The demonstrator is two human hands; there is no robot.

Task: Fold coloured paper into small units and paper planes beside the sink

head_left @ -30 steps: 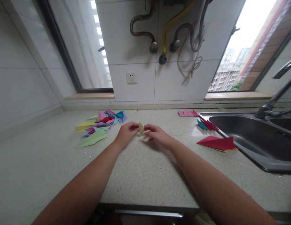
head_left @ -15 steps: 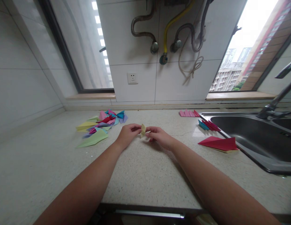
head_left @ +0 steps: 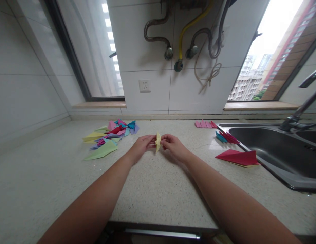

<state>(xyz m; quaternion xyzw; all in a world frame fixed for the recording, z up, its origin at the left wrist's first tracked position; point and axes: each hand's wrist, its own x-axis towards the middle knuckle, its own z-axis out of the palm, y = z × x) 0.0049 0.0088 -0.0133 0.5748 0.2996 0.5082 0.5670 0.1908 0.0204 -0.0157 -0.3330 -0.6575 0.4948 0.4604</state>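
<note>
Between my two hands, just above the countertop, is a small piece of folded pale yellow paper [head_left: 158, 141], standing upright with pointed ends. My left hand [head_left: 143, 145] grips its left side with fingers closed. From the other side, my right hand [head_left: 173, 146] pinches the paper between thumb and fingers. Fingers partly cover the folds, so the exact folded shape is unclear. A heap of folded colored papers [head_left: 114, 135] lies on the left, with a light green paper plane [head_left: 103, 150] at its near edge.
On the right lie a red paper plane [head_left: 238, 157], blue and crimson folded papers [head_left: 227, 137] and a row of pink ones [head_left: 205, 124]. A steel sink [head_left: 280, 183] with a faucet [head_left: 291, 120] borders them. Pipes [head_left: 182, 37] and a socket [head_left: 145, 86] are on the tiled wall.
The yellow paper has turned and now shows a taller, pointed side. My left fingers have shifted around it, and my right fingers have closed in more tightly.
</note>
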